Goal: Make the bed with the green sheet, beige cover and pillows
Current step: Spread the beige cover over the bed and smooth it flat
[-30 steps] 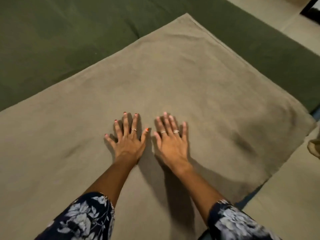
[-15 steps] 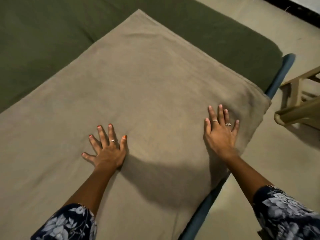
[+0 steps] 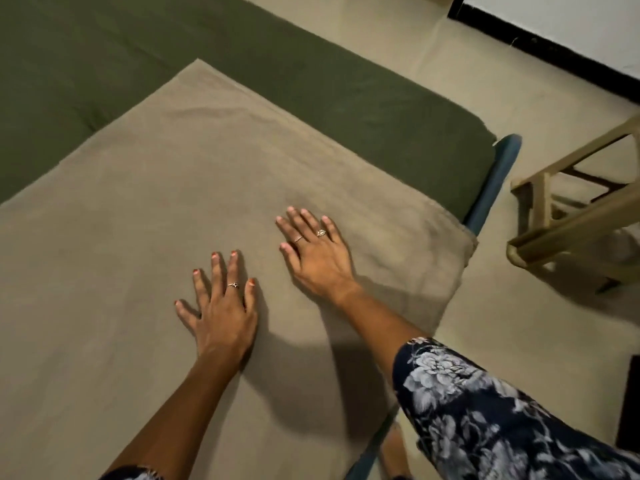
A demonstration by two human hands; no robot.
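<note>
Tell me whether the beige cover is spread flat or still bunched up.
Spread flat. The beige cover lies smooth over the green sheet, with only faint creases near its right edge; left hand and right hand press on it, fingers straight.

Cover [image 3: 173, 188] on sheet [image 3: 363, 109]; stool [image 3: 568, 216] right.

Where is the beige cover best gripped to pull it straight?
Probably the beige cover at its loose corner overhanging the blue bed frame, pinched from the floor side. The edge is free there; elsewhere it lies flat under the left hand and right hand.
</note>
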